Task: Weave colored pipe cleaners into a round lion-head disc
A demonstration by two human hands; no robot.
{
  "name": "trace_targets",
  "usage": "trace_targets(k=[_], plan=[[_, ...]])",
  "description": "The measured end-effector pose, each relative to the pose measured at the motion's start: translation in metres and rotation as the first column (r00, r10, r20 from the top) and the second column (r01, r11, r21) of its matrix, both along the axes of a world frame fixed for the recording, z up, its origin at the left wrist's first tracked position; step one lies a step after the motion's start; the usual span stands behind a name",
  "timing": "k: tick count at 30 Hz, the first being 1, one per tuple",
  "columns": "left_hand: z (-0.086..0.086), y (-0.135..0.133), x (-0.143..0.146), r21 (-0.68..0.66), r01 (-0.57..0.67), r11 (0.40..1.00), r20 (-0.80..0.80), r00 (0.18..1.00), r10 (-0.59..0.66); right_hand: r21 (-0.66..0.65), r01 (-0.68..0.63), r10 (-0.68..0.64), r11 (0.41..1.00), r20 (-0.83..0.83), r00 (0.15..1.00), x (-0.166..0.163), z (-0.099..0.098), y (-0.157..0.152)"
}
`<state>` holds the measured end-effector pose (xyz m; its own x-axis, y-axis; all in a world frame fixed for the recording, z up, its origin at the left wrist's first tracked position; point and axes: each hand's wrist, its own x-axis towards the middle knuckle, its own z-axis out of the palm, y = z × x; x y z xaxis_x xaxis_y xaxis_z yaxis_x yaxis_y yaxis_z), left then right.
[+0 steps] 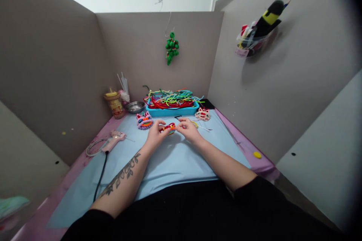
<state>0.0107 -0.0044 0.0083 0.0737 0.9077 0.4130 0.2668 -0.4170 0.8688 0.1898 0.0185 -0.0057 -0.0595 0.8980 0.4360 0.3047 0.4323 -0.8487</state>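
My left hand (pixel 156 132) is closed on a small pipe-cleaner piece (pixel 170 128) in red, yellow and orange, held just above the blue cloth. My right hand (pixel 189 130) pinches at the right side of the same piece, its fingertips touching the orange part. What lies between those fingertips is too small to make out. Left of my left hand sits a purple pipe-cleaner animal head (pixel 144 120) with an orange mouth. A white and red animal head (pixel 203 114) lies beyond my right hand, and a yellow bit (pixel 194 124) shows just behind its fingers.
A blue tray (pixel 172 112) heaped with pipe cleaners stands at the back. Left are a metal bowl (pixel 135 107), a lidded cup (pixel 115 104) and a pink glue gun (pixel 114 141) with a cord. A yellow cap (pixel 257 154) lies right. Panels surround the table; one carries a tool holder (pixel 251 43).
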Motion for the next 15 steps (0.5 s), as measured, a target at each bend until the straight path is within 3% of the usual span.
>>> trace_targets(k=[3,8,15], plan=[[0.002,-0.001,0.001,-0.039,0.054,0.998,-0.003,0.999,-0.054,-0.027,-0.047,0.047,0.999,0.0,0.999,-0.004,-0.001,-0.002],[0.003,0.0,0.003,-0.177,0.155,0.972,0.126,0.983,-0.133,-0.135,-0.09,0.078,0.987,-0.092,0.993,-0.008,0.001,-0.005],[-0.005,0.011,-0.005,-0.182,0.215,0.959,0.174,0.967,-0.184,-0.128,-0.091,0.065,0.988,-0.192,0.979,-0.007,-0.002,-0.001]])
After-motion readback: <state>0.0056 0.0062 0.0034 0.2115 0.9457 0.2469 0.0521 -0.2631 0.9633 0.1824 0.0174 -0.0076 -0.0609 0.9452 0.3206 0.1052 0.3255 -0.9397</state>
